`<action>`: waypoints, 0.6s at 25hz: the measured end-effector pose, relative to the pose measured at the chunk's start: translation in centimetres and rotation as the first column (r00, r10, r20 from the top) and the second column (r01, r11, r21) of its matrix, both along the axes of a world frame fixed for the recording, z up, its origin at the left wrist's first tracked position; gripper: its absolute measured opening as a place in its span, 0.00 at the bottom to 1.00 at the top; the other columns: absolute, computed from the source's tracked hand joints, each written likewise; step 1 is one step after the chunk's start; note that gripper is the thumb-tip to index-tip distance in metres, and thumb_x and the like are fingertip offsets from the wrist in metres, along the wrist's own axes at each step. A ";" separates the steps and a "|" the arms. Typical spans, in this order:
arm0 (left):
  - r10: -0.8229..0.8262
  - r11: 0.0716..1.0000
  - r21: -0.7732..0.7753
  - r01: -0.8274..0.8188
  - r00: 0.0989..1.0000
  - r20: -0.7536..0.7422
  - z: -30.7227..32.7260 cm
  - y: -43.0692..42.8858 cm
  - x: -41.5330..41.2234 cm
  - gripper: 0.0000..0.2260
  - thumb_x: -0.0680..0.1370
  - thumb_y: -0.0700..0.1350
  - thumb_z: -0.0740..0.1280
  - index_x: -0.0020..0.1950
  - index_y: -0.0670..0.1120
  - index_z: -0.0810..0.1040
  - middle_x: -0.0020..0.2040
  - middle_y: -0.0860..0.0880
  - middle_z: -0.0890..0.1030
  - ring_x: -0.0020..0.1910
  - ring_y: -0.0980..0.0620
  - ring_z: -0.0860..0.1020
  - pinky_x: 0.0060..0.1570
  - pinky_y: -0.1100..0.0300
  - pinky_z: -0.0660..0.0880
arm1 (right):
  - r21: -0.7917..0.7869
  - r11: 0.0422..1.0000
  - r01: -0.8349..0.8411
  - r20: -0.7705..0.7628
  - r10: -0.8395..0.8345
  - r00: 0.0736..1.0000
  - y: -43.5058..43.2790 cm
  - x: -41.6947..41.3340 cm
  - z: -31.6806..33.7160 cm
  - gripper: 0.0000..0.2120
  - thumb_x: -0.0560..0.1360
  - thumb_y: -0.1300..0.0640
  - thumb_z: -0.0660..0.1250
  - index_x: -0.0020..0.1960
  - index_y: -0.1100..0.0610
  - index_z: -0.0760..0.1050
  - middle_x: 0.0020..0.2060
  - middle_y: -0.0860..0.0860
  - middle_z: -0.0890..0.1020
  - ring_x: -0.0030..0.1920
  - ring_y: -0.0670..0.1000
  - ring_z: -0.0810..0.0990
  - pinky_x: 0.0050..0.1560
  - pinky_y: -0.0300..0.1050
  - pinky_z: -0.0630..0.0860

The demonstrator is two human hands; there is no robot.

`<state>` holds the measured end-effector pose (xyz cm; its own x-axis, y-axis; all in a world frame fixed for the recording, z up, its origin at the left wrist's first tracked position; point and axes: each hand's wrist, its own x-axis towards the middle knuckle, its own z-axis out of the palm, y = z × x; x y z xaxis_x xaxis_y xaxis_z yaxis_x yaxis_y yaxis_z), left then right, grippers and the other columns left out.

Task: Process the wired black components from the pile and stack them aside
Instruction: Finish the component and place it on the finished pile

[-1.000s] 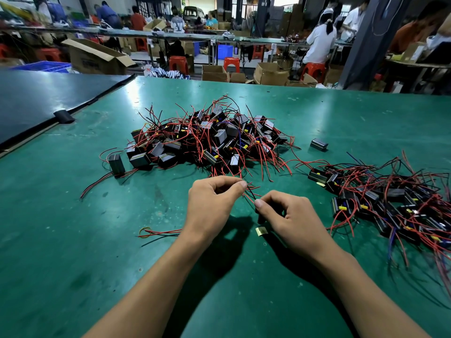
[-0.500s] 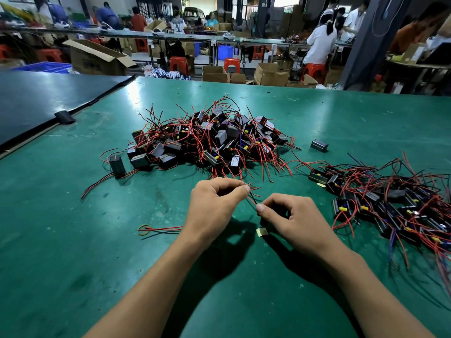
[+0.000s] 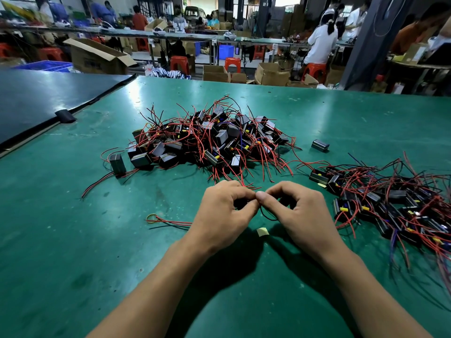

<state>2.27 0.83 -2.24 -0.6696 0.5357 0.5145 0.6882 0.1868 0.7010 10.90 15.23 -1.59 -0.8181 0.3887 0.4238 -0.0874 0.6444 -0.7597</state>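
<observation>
From the head view I see both hands meeting just in front of the unsorted pile (image 3: 214, 140) of wired black components. The left hand (image 3: 219, 211) and right hand (image 3: 300, 213) each curl thumb and forefinger into a pinch, tips touching, on a thin black wire (image 3: 267, 217) that loops down between them. I judge they work on one unit's leads close to the body, where the view down is best. Something dark sits under the left fingers, but I cannot tell whether it is the component's body. The finished stack (image 3: 390, 203) lies to the right, near the right hand, so I reckon setting a unit aside needs only a short sideways sweep. A scrap of pale tape (image 3: 262, 231) rests on the counter (image 3: 73, 240) just below the pinch, and a loose red wire (image 3: 168, 220) trails left of the left hand. One wireless block (image 3: 320, 145) sits apart between pile and stack. There is open green surface to the left and near me; stray leads from both heaps reach toward the hands and could snag.
</observation>
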 end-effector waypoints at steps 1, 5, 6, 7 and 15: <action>0.001 1.000 -0.003 0.000 1.000 0.002 -0.1 0.1 0.1 0.02 0.73 0.41 0.74 0.44 0.46 0.86 0.35 0.49 0.81 0.38 0.53 0.76 0.40 0.59 0.72 | -0.002 1.000 0.003 0.009 -0.003 1.000 0.0 0.0 0.0 0.08 0.75 0.53 0.74 0.37 0.52 0.81 0.29 0.41 0.79 0.29 0.42 0.73 0.33 0.31 0.66; 0.011 1.000 -0.023 -0.011 1.000 0.013 -0.7 0.4 0.4 0.02 0.73 0.43 0.74 0.44 0.47 0.86 0.37 0.50 0.81 0.38 0.52 0.77 0.42 0.53 0.75 | -0.046 0.997 0.065 0.063 -0.062 0.996 -0.4 -0.3 -0.5 0.13 0.76 0.56 0.72 0.33 0.53 0.78 0.25 0.40 0.75 0.27 0.41 0.70 0.30 0.31 0.65; 0.015 0.999 -0.029 -0.015 1.000 0.010 -0.8 0.5 0.4 0.02 0.73 0.43 0.73 0.44 0.47 0.86 0.37 0.50 0.81 0.38 0.52 0.77 0.42 0.53 0.75 | -0.058 0.994 0.096 0.077 -0.092 0.993 -0.5 -0.5 -0.7 0.14 0.76 0.56 0.71 0.32 0.53 0.77 0.24 0.40 0.75 0.27 0.41 0.70 0.30 0.31 0.65; 0.019 0.999 -0.035 -0.019 1.000 0.004 -0.9 0.5 0.5 0.02 0.73 0.43 0.73 0.43 0.47 0.86 0.37 0.50 0.81 0.39 0.52 0.77 0.42 0.53 0.74 | -0.068 0.990 0.127 0.091 -0.120 0.989 -0.6 -0.6 -0.8 0.14 0.76 0.56 0.71 0.32 0.54 0.77 0.23 0.40 0.75 0.27 0.41 0.70 0.30 0.31 0.66; -0.012 1.000 -0.008 0.012 0.999 0.037 -0.5 0.3 0.0 0.02 0.74 0.42 0.74 0.45 0.47 0.87 0.35 0.51 0.80 0.36 0.57 0.75 0.38 0.66 0.69 | -0.081 0.997 -0.007 0.079 0.013 0.997 0.3 0.1 -0.2 0.04 0.75 0.54 0.74 0.41 0.50 0.81 0.32 0.41 0.81 0.29 0.41 0.74 0.33 0.30 0.68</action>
<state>2.24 1.09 -2.76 -0.6812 0.5479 0.4856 0.6644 0.1841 0.7243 11.05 15.49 -1.75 -0.8520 0.4104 0.3249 -0.0309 0.5801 -0.8139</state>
